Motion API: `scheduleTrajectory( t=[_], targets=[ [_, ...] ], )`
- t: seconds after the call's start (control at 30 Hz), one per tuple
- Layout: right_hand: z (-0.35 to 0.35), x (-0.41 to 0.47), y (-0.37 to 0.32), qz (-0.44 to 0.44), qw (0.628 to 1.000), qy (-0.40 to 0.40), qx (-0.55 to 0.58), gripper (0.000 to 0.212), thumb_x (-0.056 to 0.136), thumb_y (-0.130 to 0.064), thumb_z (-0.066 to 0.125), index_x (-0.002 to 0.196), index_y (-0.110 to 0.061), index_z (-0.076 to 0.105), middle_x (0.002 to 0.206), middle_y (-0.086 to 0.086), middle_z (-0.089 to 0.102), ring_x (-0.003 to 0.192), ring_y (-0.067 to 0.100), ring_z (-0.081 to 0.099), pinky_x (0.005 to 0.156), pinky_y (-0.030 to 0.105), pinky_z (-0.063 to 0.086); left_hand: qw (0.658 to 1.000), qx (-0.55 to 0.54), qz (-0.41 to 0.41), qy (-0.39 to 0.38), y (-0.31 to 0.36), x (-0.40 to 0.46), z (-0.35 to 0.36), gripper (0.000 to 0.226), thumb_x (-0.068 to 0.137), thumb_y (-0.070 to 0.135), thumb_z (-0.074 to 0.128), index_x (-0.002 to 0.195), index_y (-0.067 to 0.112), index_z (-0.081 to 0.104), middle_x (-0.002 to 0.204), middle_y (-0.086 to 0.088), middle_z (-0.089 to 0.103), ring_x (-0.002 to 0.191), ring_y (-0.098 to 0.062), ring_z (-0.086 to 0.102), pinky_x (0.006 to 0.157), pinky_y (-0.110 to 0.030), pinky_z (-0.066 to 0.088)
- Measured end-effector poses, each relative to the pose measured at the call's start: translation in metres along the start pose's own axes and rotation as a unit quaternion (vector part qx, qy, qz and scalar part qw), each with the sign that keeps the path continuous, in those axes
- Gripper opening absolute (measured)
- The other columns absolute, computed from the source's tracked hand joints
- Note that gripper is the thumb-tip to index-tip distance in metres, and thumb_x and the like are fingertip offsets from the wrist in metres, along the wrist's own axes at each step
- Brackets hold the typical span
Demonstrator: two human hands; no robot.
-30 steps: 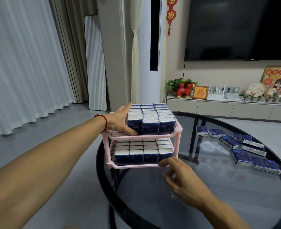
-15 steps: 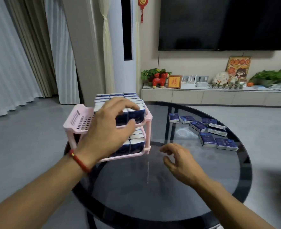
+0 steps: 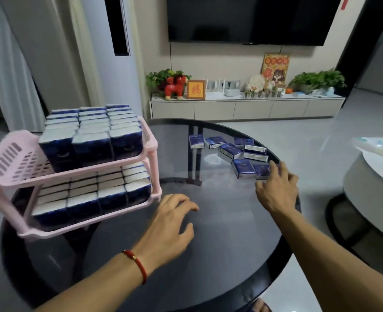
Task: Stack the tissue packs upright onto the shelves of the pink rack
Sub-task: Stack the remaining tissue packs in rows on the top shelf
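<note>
A round dark glass bench (image 3: 208,255) carries a two-tier pink rack (image 3: 12,176) at its left edge, both shelves filled with upright tissue packs (image 3: 91,134). More loose tissue packs (image 3: 230,150) lie flat near its far right rim.

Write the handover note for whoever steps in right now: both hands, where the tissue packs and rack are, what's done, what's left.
Left hand: open, hovering over the glass table, holding nothing.
Right hand: fingers on the nearest of the loose tissue packs at the table's far right edge; a firm grip is not clear.
Pink rack: at the table's left edge. Both shelves hold upright packs; the top shelf has bare space on its left side.
Done: most packs stacked upright on the two shelves.
Left: about eight loose packs lying flat on the table; stand them in the remaining space on the top shelf.
</note>
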State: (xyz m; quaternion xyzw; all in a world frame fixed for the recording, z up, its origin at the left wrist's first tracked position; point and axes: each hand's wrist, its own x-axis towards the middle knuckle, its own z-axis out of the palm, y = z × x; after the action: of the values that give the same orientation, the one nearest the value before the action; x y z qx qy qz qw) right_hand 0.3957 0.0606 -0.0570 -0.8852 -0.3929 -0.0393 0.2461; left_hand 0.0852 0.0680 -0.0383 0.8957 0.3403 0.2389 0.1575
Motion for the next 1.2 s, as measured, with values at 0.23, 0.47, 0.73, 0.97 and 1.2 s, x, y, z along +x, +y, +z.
scheduleTrajectory(
  t=[0.23, 0.47, 0.73, 0.97, 1.2],
  targets=[
    [0.005, -0.005, -0.009, 0.013, 0.998, 0.009, -0.067, 0.051, 0.093, -0.047, 0.058, 0.126, -0.01, 0.047, 0.131, 0.023, 0.055, 0.122, 0.043, 0.05, 0.104, 0.053, 0.037, 1.0, -0.01, -0.007, -0.01, 0.0, -0.003, -0.005, 0.034, 0.092, 0.021, 0.064, 0.126, 0.026, 0.065, 0.129, 0.011, 0.05, 0.13, -0.002, 0.038, 0.109, -0.009, 0.021],
    [-0.033, -0.033, -0.02, -0.05, 0.988, -0.001, 0.149, 0.054, 0.071, -0.029, 0.079, 0.115, -0.011, 0.052, 0.111, 0.011, 0.065, 0.1, 0.03, 0.059, 0.093, 0.044, 0.051, 0.997, -0.056, -0.041, 0.022, 0.011, -0.015, -0.024, 0.029, 0.093, 0.017, 0.064, 0.121, 0.026, 0.067, 0.123, 0.014, 0.055, 0.121, 0.0, 0.043, 0.109, -0.014, 0.031],
    [-0.083, -0.125, -0.093, -0.4, 0.868, -0.141, 0.259, 0.081, 0.071, -0.017, 0.085, 0.138, -0.032, 0.042, 0.129, -0.016, 0.05, 0.12, 0.002, 0.052, 0.101, 0.014, 0.045, 0.941, -0.278, -0.157, 0.112, 0.029, -0.031, -0.068, 0.031, 0.094, 0.026, 0.072, 0.12, 0.041, 0.067, 0.112, 0.017, 0.071, 0.104, 0.001, 0.067, 0.081, -0.008, 0.051],
    [-0.086, -0.167, -0.162, -0.545, 0.791, -0.107, 0.256, 0.096, 0.071, -0.013, 0.083, 0.149, -0.032, 0.032, 0.145, -0.039, 0.026, 0.138, -0.009, 0.032, 0.11, 0.01, 0.034, 0.914, -0.336, -0.135, 0.185, 0.022, -0.064, -0.105, 0.069, 0.089, 0.001, 0.072, 0.145, 0.036, 0.053, 0.113, 0.007, 0.076, 0.108, -0.008, 0.071, 0.095, -0.033, 0.059],
    [-0.081, -0.169, -0.205, -0.521, 0.808, -0.03, 0.274, 0.078, 0.085, -0.015, 0.068, 0.154, -0.025, 0.034, 0.164, -0.012, 0.026, 0.152, 0.004, 0.02, 0.124, 0.029, 0.024, 0.898, -0.157, -0.092, 0.4, -0.024, -0.064, -0.161, 0.043, 0.091, 0.007, 0.066, 0.123, 0.035, 0.062, 0.127, 0.009, 0.065, 0.118, -0.022, 0.065, 0.101, -0.049, 0.054]
  ],
)
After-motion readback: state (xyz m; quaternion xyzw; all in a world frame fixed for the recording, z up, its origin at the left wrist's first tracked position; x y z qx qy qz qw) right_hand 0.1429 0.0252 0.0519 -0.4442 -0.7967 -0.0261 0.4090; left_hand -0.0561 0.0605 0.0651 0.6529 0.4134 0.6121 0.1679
